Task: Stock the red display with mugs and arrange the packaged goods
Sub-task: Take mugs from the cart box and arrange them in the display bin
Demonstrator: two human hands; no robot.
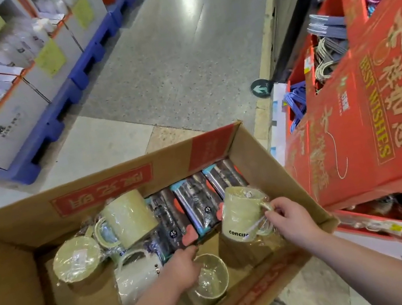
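An open cardboard box point(119, 182) holds several pale green mugs wrapped in clear film and a row of dark packaged goods point(198, 206). My right hand point(291, 219) grips the handle of one wrapped mug point(239, 215) printed "CONCISE", held a little above the box's right side. My left hand point(184, 267) reaches into the box and holds the rim of an upright wrapped mug point(211, 278). More mugs lie at the left: one on its side point(128, 217), one showing its base point(78, 258), and a paler one point(132, 275). The red display point(366, 130) stands to the right.
The red display's bins hold hangers point(325, 59) and blue hangers point(295, 104); a lower shelf point(396, 212) holds dark goods. Blue pallets point(59, 109) with grey cartons of glassware line the left. Open floor point(166, 65) runs ahead, with a green arrow sticker point(259, 88).
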